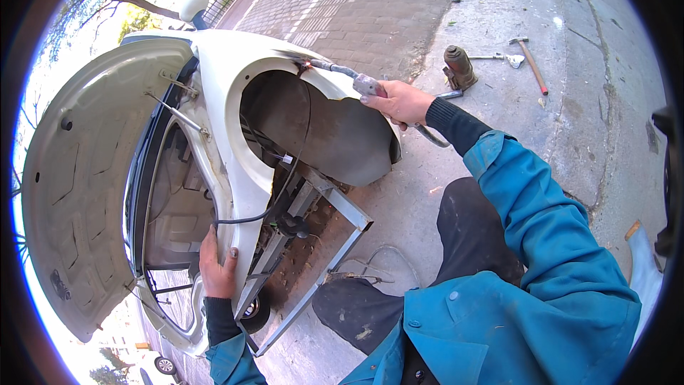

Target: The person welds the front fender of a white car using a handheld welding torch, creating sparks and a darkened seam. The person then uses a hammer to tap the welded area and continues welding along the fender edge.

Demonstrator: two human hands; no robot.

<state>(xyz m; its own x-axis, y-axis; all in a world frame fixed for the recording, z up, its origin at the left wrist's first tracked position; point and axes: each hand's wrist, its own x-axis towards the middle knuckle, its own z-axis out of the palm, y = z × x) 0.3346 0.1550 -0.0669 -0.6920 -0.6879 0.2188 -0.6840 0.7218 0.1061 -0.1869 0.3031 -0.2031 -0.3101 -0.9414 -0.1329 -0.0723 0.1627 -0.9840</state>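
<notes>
My right hand is closed around the handle of a welding torch. The torch's thin neck reaches left to the upper rim of the round wheel-arch opening, where a small orange glow shows at the tip. My left hand grips the edge of the white car body beside the raised lid's opening, thumb on the panel and other fingers partly hidden. Close to its fingertips, a black cable crosses the panel. A bare grey metal sheet sits inside the arch.
A large white lid stands raised at left. Below the body is a grey metal frame, its corner toward my knees. On the concrete at upper right are a bottle jack and a hammer. A cable lies near my legs.
</notes>
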